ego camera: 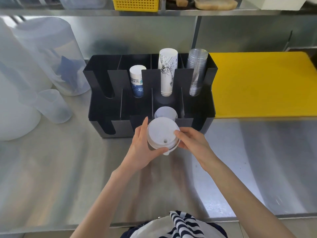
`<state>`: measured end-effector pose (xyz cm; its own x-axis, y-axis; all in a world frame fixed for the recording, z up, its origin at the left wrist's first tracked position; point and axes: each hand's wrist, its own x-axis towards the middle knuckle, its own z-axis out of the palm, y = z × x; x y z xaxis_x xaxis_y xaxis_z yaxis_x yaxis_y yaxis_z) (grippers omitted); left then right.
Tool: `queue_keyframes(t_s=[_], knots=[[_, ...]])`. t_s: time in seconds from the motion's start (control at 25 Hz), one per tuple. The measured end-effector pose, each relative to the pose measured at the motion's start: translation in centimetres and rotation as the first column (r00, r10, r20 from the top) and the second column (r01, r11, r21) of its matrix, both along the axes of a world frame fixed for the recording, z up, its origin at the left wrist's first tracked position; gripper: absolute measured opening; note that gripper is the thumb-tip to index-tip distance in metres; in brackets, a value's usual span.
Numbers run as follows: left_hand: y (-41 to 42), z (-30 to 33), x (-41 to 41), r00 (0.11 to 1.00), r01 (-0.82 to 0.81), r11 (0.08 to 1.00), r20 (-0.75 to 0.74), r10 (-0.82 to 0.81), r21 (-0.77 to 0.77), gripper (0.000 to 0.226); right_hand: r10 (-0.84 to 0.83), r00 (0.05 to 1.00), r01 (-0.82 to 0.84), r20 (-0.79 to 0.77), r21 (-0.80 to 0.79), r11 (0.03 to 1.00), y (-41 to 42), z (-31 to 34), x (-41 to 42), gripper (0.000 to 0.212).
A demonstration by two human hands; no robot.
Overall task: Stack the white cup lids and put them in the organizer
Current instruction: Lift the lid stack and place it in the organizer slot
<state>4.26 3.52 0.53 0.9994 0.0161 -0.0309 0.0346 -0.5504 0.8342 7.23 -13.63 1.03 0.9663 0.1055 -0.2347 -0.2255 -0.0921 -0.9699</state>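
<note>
A stack of white cup lids (162, 134) is held just in front of the black organizer (103, 107), above the steel counter. My left hand (143, 145) cups the stack from the left and below, thumb under its front rim. My right hand (192, 141) pinches its right edge, thumb on top. More white lids (165, 113) sit in the organizer's third front slot from the left, right behind the held stack. The back slots hold a blue-printed cup stack (137, 81), a tall white cup stack (167, 73) and clear plastic cups (196, 71).
A yellow cutting board (264, 85) lies right of the organizer. Translucent tubs (49, 55) and a small measuring cup (53, 105) stand at the left. A shelf above carries a yellow basket (135, 4). The steel wall is close behind.
</note>
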Motion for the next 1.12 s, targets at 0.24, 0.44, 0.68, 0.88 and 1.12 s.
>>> queue_keyframes(t_s=[0.24,0.44,0.68,0.88,1.12], knots=[[-0.3,1.7,2.3,0.997,-0.014,0.997,0.076,0.020,-0.081,0.089,-0.030,0.997,0.029,0.065,0.019,0.999,0.3,1.6,1.5,0.031],[-0.2,2.8,4.1,0.990,-0.092,0.967,0.087,0.115,-0.236,0.087,0.032,0.998,-0.014,-0.058,0.280,0.960,0.9,2.5,1.5,0.012],[-0.7,3.2,5.3,0.991,-0.092,0.979,0.075,0.107,-0.180,0.090,0.089,0.985,-0.049,-0.146,0.260,0.964,2.5,1.9,1.0,0.013],[-0.8,3.5,6.0,0.994,-0.099,0.989,0.039,0.104,-0.112,0.090,0.003,0.992,0.014,-0.127,0.131,0.991,3.6,1.6,1.8,0.018],[-0.7,4.0,8.1,0.994,-0.101,0.994,0.037,0.099,0.037,0.074,-0.123,0.975,0.145,-0.185,0.111,0.983,5.0,1.4,3.6,0.023]])
